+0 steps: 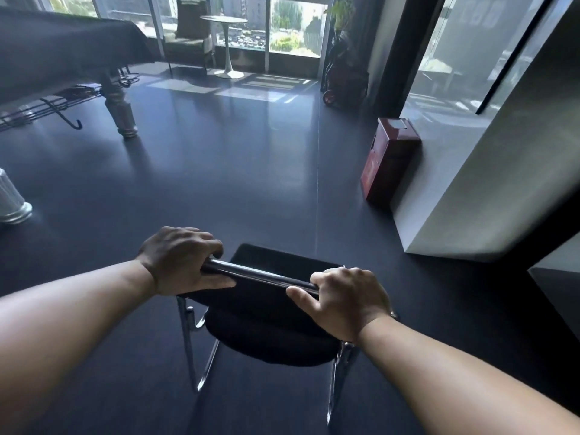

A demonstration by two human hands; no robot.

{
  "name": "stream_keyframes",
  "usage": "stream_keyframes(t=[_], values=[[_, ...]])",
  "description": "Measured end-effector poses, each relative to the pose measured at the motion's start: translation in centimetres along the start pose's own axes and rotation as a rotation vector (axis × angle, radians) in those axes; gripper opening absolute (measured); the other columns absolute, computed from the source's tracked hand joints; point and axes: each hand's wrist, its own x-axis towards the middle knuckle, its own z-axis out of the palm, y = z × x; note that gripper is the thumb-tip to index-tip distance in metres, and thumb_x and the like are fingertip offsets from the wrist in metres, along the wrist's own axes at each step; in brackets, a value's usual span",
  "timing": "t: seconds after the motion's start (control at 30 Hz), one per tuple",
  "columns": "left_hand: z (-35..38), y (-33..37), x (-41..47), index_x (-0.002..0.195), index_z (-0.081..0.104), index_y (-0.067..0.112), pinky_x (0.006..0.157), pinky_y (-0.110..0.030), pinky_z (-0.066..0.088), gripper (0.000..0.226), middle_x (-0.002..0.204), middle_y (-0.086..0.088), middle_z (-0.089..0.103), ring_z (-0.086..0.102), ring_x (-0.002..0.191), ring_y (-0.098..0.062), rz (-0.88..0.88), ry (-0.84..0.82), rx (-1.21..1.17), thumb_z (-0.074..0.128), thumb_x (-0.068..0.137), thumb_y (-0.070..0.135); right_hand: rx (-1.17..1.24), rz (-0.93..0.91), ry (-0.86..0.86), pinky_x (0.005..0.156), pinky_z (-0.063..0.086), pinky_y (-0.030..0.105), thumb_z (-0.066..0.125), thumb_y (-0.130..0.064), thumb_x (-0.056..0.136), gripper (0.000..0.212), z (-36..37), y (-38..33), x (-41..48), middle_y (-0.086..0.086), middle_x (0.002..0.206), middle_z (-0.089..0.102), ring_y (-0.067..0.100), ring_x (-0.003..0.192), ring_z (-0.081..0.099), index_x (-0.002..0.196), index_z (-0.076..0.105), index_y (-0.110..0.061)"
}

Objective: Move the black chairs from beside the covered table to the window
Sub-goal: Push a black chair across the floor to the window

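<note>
Gripping the black chair (270, 337) at near centre by its smooth chrome top rail (260, 273): left hand (185, 262) curling over the rail's left end, right hand (345, 299) wrapping its right end, fingers folding over the far side and thumbs lying along the near side. Looking down on a rounded, matte black padded seat and thin bent chrome tube legs above the glossy dark floor (235, 171), well apart from both the covered table and the window. Not managing to tell whether the legs are touching the floor. Hiding the rail's ends under the palms; losing both forearms past the lower edge.

Taking in, at far left, the covered table (62, 51) under a soft dark cloth, baring one turned, silvery leg (120, 105); beneath it, making out only thin black wire shapes. Cropping a ribbed metallic cylinder (12, 199) at the left edge. Catching, at right, a boxy dark-red container (389, 161) just beside a flat pale wall (486, 183), its label blurring. Facing the bright window (295, 26) at the far end, with a round white pedestal table (224, 18) and an upholstered armchair (188, 36) dimming against the glare.
</note>
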Motion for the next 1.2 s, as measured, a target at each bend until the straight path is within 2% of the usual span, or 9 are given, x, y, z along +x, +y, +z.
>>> stream_keyframes(t=[0.1, 0.23, 0.4, 0.47, 0.67, 0.87, 1.0, 1.2], values=[[0.9, -2.7, 1.9, 0.094, 0.061, 0.034, 0.068, -0.028, 0.044, 0.085, 0.095, 0.016, 0.065, 0.064, 0.094, -0.011, 0.016, -0.061, 0.026, 0.015, 0.063, 0.098, 0.011, 0.016, 0.001, 0.066, 0.03, 0.036, 0.004, -0.083, 0.08, 0.067, 0.6, -0.3, 2.9, -0.003, 0.083, 0.064, 0.025, 0.085, 0.063, 0.063, 0.032, -0.025], [2.4, -6.0, 4.2, 0.093, 0.063, 0.032, 0.068, -0.029, 0.046, 0.085, 0.092, 0.015, 0.067, 0.066, 0.09, -0.015, 0.024, -0.032, 0.005, 0.019, 0.063, 0.099, 0.018, 0.032, -0.003, 0.066, 0.031, 0.037, 0.001, -0.084, 0.079, 0.07, 1.8, 0.2, 6.6, -0.003, 0.081, 0.063, 0.026, 0.083, 0.062, 0.062, 0.033, -0.024], [4.5, -9.4, 8.1, 0.086, 0.061, 0.032, 0.064, -0.028, 0.044, 0.097, 0.086, 0.015, 0.066, 0.066, 0.084, -0.015, -0.014, -0.001, 0.003, 0.001, 0.058, 0.102, -0.01, 0.025, 0.013, 0.065, 0.032, 0.036, 0.002, -0.085, 0.079, 0.071, 2.7, 2.2, 12.4, -0.005, 0.072, 0.054, 0.025, 0.08, 0.062, 0.062, 0.034, -0.023], [5.5, -11.2, 10.1, 0.083, 0.06, 0.032, 0.061, -0.028, 0.042, 0.094, 0.083, 0.015, 0.065, 0.066, 0.08, -0.016, -0.026, 0.018, -0.007, 0.002, 0.06, 0.102, -0.015, 0.02, 0.025, 0.065, 0.031, 0.036, 0.003, -0.085, 0.079, 0.072, 3.2, 3.3, 15.4, -0.006, 0.068, 0.048, 0.024, 0.078, 0.062, 0.062, 0.036, -0.023], [8.4, -15.8, 17.2, 0.08, 0.06, 0.033, 0.057, -0.027, 0.033, 0.089, 0.077, 0.016, 0.063, 0.063, 0.072, -0.014, -0.058, 0.048, 0.026, 0.006, 0.064, 0.101, -0.06, -0.01, 0.074, 0.062, 0.032, 0.034, 0.003, -0.085, 0.078, 0.076, 3.6, 8.3, 24.6, -0.007, 0.063, 0.046, 0.023, 0.072, 0.06, 0.062, 0.04, -0.021], [10.6, -20.6, 24.7, 0.076, 0.059, 0.033, 0.053, -0.026, 0.028, 0.084, 0.07, 0.018, 0.057, 0.061, 0.064, -0.013, -0.087, 0.034, 0.027, 0.008, 0.069, 0.099, -0.031, -0.044, 0.073, 0.062, 0.032, 0.035, 0.006, -0.085, 0.078, 0.076, 4.3, 12.9, 33.6, -0.006, 0.061, 0.046, 0.023, 0.064, 0.051, 0.059, 0.041, -0.02], [11.9, -21.7, 28.3, 0.083, 0.059, 0.035, 0.059, -0.028, 0.033, 0.086, 0.079, 0.019, 0.061, 0.062, 0.076, -0.01, -0.152, -0.049, -0.008, 0.006, 0.065, 0.1, -0.013, -0.1, 0.073, 0.063, 0.033, 0.034, 0.007, -0.085, 0.079, 0.074, 5.5, 16.2, 37.8, -0.004, 0.074, 0.063, 0.024, 0.075, 0.063, 0.061, 0.04, -0.022], [14.3, -19.5, 32.2, 0.084, 0.063, 0.034, 0.066, -0.029, 0.045, 0.084, 0.084, 0.019, 0.065, 0.062, 0.085, -0.008, -0.3, -0.03, -0.072, 0.002, 0.076, 0.092, -0.055, -0.193, 0.059, 0.063, 0.032, 0.032, 0.007, -0.088, 0.077, 0.072, 6.8, 23.0, 42.6, -0.007, 0.074, 0.062, 0.022, 0.074, 0.065, 0.065, 0.043, -0.026]])
